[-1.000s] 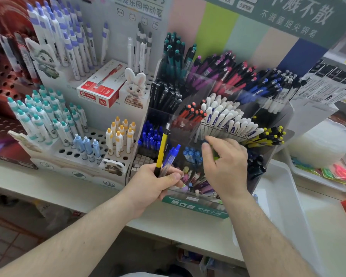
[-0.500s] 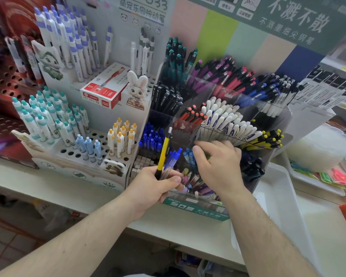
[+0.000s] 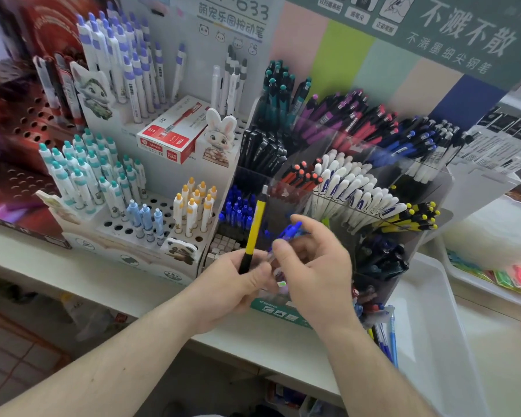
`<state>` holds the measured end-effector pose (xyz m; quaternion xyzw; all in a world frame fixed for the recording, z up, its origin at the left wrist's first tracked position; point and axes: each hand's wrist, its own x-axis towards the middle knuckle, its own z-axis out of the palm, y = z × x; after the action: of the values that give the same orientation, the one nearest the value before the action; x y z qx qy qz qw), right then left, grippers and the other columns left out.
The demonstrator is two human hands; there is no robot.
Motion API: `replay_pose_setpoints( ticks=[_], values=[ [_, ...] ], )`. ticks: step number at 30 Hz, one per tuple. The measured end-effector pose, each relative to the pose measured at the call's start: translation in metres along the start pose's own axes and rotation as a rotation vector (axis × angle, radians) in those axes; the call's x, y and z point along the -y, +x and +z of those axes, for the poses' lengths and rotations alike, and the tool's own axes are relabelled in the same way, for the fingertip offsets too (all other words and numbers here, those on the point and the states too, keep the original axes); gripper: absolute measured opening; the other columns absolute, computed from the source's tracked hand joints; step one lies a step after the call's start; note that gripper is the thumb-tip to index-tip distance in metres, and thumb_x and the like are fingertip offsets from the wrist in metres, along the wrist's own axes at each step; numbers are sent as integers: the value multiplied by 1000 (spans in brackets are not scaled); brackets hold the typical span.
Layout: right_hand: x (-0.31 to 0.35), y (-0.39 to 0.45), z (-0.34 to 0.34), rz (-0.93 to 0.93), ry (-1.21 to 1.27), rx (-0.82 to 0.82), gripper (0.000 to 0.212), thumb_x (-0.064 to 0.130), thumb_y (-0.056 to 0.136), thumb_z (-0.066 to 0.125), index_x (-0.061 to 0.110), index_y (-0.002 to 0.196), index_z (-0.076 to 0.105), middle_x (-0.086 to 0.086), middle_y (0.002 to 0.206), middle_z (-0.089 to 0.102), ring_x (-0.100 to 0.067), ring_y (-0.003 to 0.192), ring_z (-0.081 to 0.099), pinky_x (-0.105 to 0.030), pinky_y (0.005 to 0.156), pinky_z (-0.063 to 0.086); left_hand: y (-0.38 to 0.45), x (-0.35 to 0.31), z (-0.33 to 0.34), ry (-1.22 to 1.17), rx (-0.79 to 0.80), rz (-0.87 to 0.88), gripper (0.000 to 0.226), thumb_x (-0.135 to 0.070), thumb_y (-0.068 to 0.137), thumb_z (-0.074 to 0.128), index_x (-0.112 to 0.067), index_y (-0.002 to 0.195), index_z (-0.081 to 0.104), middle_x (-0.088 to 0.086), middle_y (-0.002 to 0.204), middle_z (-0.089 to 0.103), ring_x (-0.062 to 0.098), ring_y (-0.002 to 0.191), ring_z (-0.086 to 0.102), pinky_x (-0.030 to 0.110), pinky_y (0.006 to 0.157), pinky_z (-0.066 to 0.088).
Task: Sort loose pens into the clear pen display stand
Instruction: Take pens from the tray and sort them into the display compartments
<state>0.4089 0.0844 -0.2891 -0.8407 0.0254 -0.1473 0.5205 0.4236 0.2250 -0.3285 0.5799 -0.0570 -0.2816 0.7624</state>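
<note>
The clear pen display stand rises in tiers, its compartments packed with teal, black, purple, red, blue, white and yellow-black pens. In front of its lower tier my left hand grips a yellow-and-black pen upright. A clear pen with a blue cap leans right beside it, its lower end at my left fingers. My right hand pinches that blue pen between thumb and forefinger. Loose blue pens lie at the left edge of a white tray.
A white cardboard pen display with cartoon animal cut-outs stands to the left, with a red-and-white pen box lying on it. A stack of clear plastic containers sits at the right. Everything rests on a pale shelf.
My right hand left the stand's lower compartments, moved left and took hold of the blue pen at my left hand. The left hand stayed put with the yellow pen.
</note>
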Motion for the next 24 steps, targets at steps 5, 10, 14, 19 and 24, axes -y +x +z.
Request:
replay_pose_setpoints(
  ticks=[5,10,14,19,24],
  values=[
    [-1,15,-15,160,296,-292,39,5,90,69,21,124,55,4,68,70,-4,60,60,-18,61,52,0,1,-7,-232,-98,53,38,-29,86,51,-7,112,67,8,73,67,7,35,35,14,38,33],
    [-6,18,-15,267,360,-310,29,11,92,68,24,112,52,4,72,73,-10,62,62,-32,70,53,-2,-1,-5,-311,-149,93,31,-15,87,55,-6,113,67,11,77,72,6,32,37,14,34,32],
    [-12,20,-12,309,399,-318,29,10,91,69,18,115,55,8,72,73,-5,59,63,-30,68,50,-2,-2,-7,-331,-149,91,31,-19,81,58,-11,108,70,12,83,74,5,33,34,15,35,30],
    [-6,26,-18,165,351,-478,30,4,89,70,25,106,56,7,70,69,-11,67,63,-34,71,55,-5,-9,-2,-258,-166,34,27,-1,95,49,-5,116,66,16,97,74,3,34,46,13,36,36],
    [1,36,-23,-288,59,-523,35,3,89,69,20,114,52,2,80,66,-3,64,60,-16,64,48,-6,-13,2,-208,-182,-16,27,6,98,45,1,118,62,19,102,70,3,39,55,10,40,42]
  ],
)
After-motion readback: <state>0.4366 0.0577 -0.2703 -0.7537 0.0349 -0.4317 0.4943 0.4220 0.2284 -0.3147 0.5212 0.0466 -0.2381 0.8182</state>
